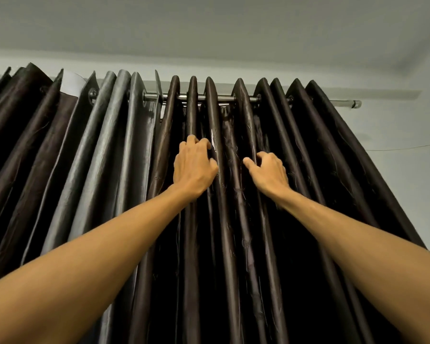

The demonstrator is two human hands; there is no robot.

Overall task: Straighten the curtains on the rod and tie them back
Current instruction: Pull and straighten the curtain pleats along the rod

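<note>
Curtains (224,232) hung on rod (225,98), pleats uneven. Left hand (193,170) fingers curled round one pleat; right hand (269,173) fingers curled, pinching neighbouring fold. Step: straightening. Next probably called for sliding pleats apart evenly; tie-back not begun.

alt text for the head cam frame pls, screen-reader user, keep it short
Seen from below, both bare arms reach up to a dark brown curtain: the left hand and right hand curl their fingers into neighbouring folds. It hangs by eyelets on a metal rod under a pale ceiling, with a grey curtain bunched to its left.
</note>
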